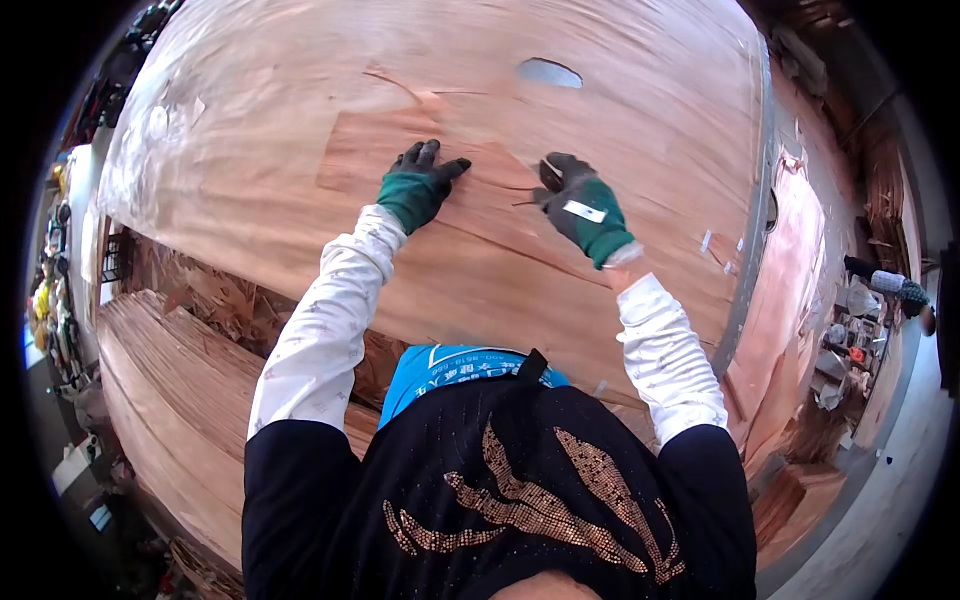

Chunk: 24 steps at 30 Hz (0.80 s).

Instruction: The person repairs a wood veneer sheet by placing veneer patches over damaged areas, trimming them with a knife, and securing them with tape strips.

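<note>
left hand (415, 188) spread open upon the lower edge of a darker veneer patch (362, 148), long axis crosswise on the wood sheet (480, 285); right hand (583, 210), farther, curled beyond its right end; contents indiscernible.

Left hand (420, 185), right hand (580, 205); gap between

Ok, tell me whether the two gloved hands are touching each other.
Apart. The head view shows a strip of wood sheet between the left hand and right hand.
</note>
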Motion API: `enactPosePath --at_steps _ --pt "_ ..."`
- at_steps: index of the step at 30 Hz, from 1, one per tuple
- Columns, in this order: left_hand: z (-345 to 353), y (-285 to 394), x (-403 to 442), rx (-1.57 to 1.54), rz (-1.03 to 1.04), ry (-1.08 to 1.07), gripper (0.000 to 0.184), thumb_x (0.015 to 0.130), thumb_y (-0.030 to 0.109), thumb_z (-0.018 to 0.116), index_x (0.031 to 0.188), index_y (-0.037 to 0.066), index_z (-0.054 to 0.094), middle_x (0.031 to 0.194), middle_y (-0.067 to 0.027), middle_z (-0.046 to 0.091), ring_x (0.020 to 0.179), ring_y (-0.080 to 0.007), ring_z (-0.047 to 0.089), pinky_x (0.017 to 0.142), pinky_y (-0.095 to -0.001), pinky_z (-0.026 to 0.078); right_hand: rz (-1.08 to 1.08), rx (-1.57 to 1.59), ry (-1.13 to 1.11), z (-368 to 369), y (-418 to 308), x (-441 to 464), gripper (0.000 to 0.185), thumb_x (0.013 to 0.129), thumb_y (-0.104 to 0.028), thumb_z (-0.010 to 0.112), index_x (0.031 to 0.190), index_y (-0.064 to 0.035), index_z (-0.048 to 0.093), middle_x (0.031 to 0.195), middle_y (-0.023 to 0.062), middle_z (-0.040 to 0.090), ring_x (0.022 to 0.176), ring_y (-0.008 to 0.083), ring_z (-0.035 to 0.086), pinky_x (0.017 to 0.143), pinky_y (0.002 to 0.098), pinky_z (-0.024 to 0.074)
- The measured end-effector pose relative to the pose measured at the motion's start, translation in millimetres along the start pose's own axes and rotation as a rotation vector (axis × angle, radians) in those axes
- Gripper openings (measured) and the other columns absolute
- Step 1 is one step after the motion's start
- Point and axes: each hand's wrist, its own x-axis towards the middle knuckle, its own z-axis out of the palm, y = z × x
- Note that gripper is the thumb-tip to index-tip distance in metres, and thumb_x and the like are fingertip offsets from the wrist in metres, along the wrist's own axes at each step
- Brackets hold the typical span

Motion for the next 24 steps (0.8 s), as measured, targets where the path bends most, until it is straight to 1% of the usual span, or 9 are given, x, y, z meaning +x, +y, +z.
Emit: enactPosePath --at_steps 2,5,10,12,16,19,21,22,24 --pt "3 -1 3 -0.007 -0.020 -0.014 0.047 0.090 0.021 0.057 0.134 0.037 0.055 0.149 -0.0177 0.040 0.138 -0.0382 0.037 0.111 -0.0500 0.034 0.020 0.209 -0.018 6 -26 11 0.024 0.087 -0.020 0.059 0.105 -0.0049 0.065 0.101 0.0171 0.068 0.098 0.0332 0.064 0.083 0.0426 0.0518" --pt "6 -4 1 0.059 0.039 0.057 0.050 0.087 0.022 0.061 0.134 0.035 0.054 0.147 -0.0205 0.042 0.133 -0.0421 0.041 0.107 -0.0513 0.038 -0.182 -0.065 -0.122 28 -37 29 0.021 0.089 -0.017 0.057 0.107 -0.0103 0.066 0.106 0.0145 0.066 0.098 0.0336 0.064 0.084 0.0429 0.0521" --pt "20 -14 -14 -0.006 0.001 0.282 0.058 0.089 0.036 0.060 0.143 0.020 0.045 0.149 -0.0162 0.040 0.137 -0.0362 0.039 0.112 -0.0511 0.031 -0.110 -0.222 -0.345 46 -49 42 0.033 0.084 -0.005 0.055 0.115 -0.0108 0.065 0.118 0.0133 0.063 0.109 0.0345 0.058 0.093 0.0413 0.0482" --pt "28 -29 -24 0.076 -0.017 0.330 0.068 0.089 0.045 0.060 0.146 0.012 0.040 0.150 -0.0120 0.041 0.139 -0.0324 0.038 0.115 -0.0501 0.026 -0.111 -0.179 -0.324 46 -50 40 0.035 0.083 -0.004 0.055 0.115 -0.0112 0.065 0.117 0.0133 0.064 0.109 0.0348 0.058 0.094 0.0416 0.0482" --pt "4 -91 -38 0.154 0.049 0.277 0.067 0.089 0.045 0.059 0.147 0.015 0.040 0.151 -0.0107 0.040 0.141 -0.0294 0.036 0.117 -0.0494 0.022 -0.060 -0.051 -0.373 32 -49 46 0.039 0.079 -0.001 0.055 0.116 -0.0118 0.065 0.117 0.0145 0.064 0.108 0.0352 0.060 0.091 0.0409 0.0493" --pt "-27 -147 -58 0.312 0.006 0.080 0.068 0.089 0.045 0.060 0.148 0.017 0.039 0.153 -0.0113 0.037 0.142 -0.0287 0.033 0.117 -0.0495 0.019 -0.008 0.013 -0.386 34 -46 48 0.037 0.078 -0.001 0.056 0.113 -0.0114 0.066 0.115 0.0153 0.064 0.106 0.0354 0.061 0.089 0.0404 0.0500" --pt "-55 -150 -69 0.475 -0.252 -0.037 0.065 0.088 0.046 0.058 0.145 0.018 0.042 0.151 -0.0124 0.038 0.142 -0.0284 0.032 0.118 -0.0484 0.019 -0.001 -0.022 -0.388 31 -50 48 0.036 0.078 -0.002 0.056 0.111 -0.0111 0.067 0.114 0.0152 0.064 0.106 0.0353 0.061 0.089 0.0411 0.0499" --pt "-72 -141 -66 0.531 -0.328 -0.117 0.061 0.088 0.041 0.061 0.142 0.018 0.045 0.151 -0.0125 0.039 0.142 -0.0280 0.033 0.117 -0.0479 0.021 0.061 -0.048 -0.436 23 -62 49 0.032 0.080 -0.004 0.058 0.110 -0.0122 0.067 0.114 0.0144 0.064 0.104 0.0358 0.061 0.087 0.0421 0.0502" --pt "-61 -128 -52 0.266 -0.103 0.134 0.058 0.088 0.035 0.063 0.140 0.019 0.046 0.150 -0.0117 0.039 0.141 -0.0283 0.033 0.116 -0.0475 0.024 -0.015 -0.112 -0.306 47 -49 43 0.028 0.082 -0.007 0.057 0.108 -0.0122 0.068 0.112 0.0149 0.064 0.103 0.0360 0.061 0.087 0.0423 0.0503"
